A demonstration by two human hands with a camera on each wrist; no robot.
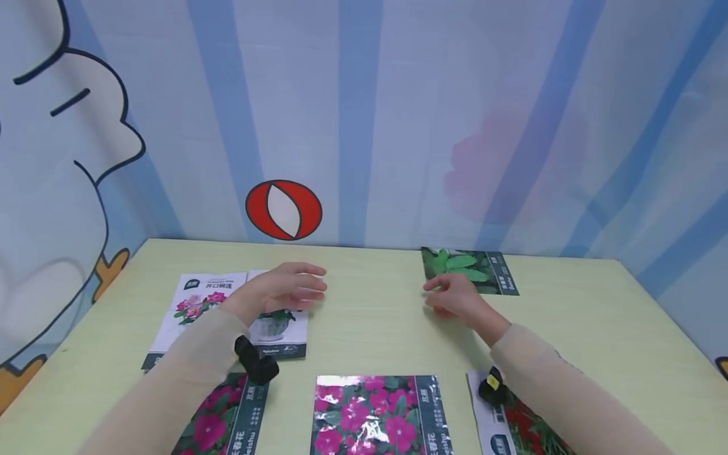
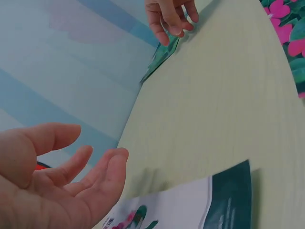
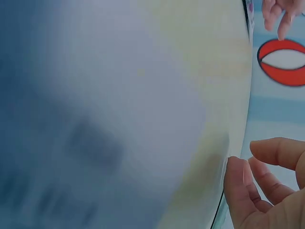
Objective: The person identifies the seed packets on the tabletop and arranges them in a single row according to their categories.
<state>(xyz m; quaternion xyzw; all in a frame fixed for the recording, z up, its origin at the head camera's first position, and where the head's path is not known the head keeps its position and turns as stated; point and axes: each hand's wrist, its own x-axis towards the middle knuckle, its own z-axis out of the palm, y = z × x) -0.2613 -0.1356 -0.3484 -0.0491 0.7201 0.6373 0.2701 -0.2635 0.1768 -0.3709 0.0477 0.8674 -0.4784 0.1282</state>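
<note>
My left hand (image 1: 281, 292) hovers above the white flower packets at the left, its fingers loosely spread with nothing between them. Under it lies a packet with a potted plant (image 1: 279, 332), beside another with pink flowers (image 1: 193, 309). My right hand (image 1: 455, 297) is at the near-left edge of a green-leaf packet (image 1: 474, 272) at the back right; its fingers are bent loosely and hold nothing. In the left wrist view the left palm (image 2: 66, 181) faces up. The right wrist view has the right hand (image 3: 267, 186) with thumb and fingers apart.
Along the near edge lie a magenta-flower packet (image 1: 370, 414) in the middle, another (image 1: 216, 420) under the left forearm, and white and red packets (image 1: 491, 423) partly under the right sleeve. A printed curtain (image 1: 398, 126) stands behind the table (image 1: 364, 328).
</note>
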